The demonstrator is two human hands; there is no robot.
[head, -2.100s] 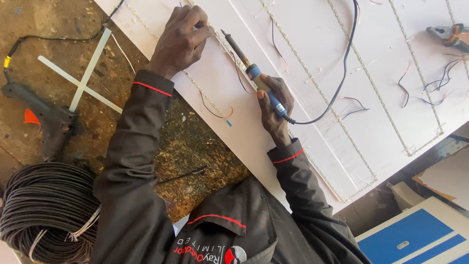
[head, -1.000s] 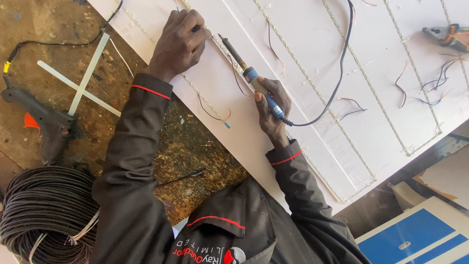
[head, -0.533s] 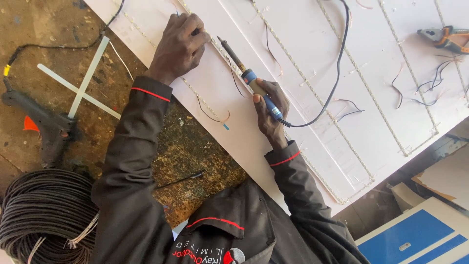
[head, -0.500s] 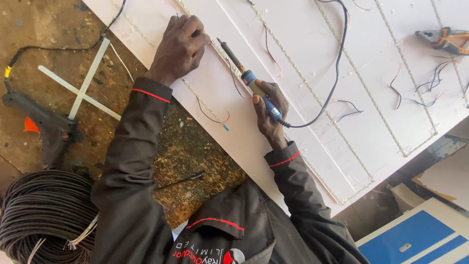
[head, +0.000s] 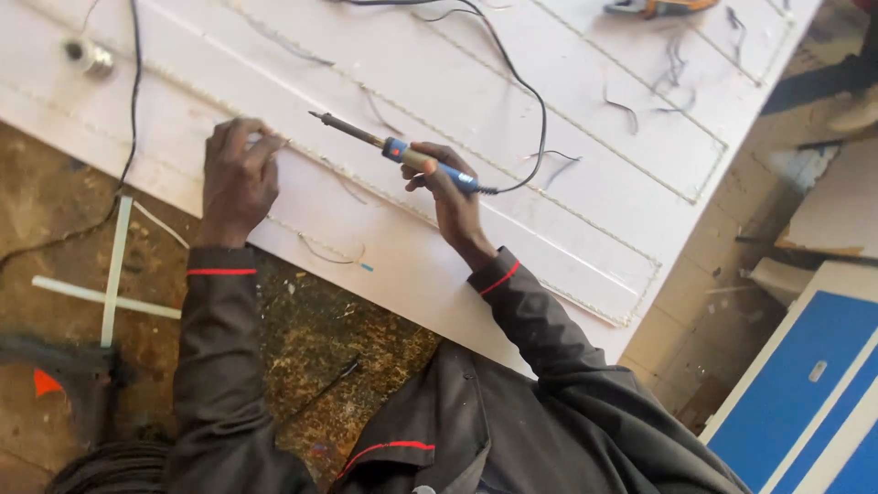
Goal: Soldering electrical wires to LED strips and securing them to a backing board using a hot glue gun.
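Since the earlier frames your view has swung: the board now runs across the top, and a solder spool has come into sight at its upper left corner. Your hands have kept their jobs.

The white board (head: pixel 512 229) fills the upper half of the view, with thin strips (head: pixel 585 119) laid in long lines across it. Below it lies the rough brown floor (head: pixel 320 338), and at the right edge stands a blue cabinet (head: pixel 796 384).

Your left hand (head: pixel 236 178) rests on the board near its lower edge, fingers curled down on a strip; you cannot tell whether they pinch anything.

Your right hand (head: pixel 448 192) is closed round the blue handle of the iron (head: pixel 402 154), whose tip points left, raised just over the board between your two hands. Its black cord (head: pixel 535 110) loops up over the board.

The spool (head: pixel 87 55) sits well apart from both hands. Short wire scraps (head: pixel 622 105) lie scattered at upper right.
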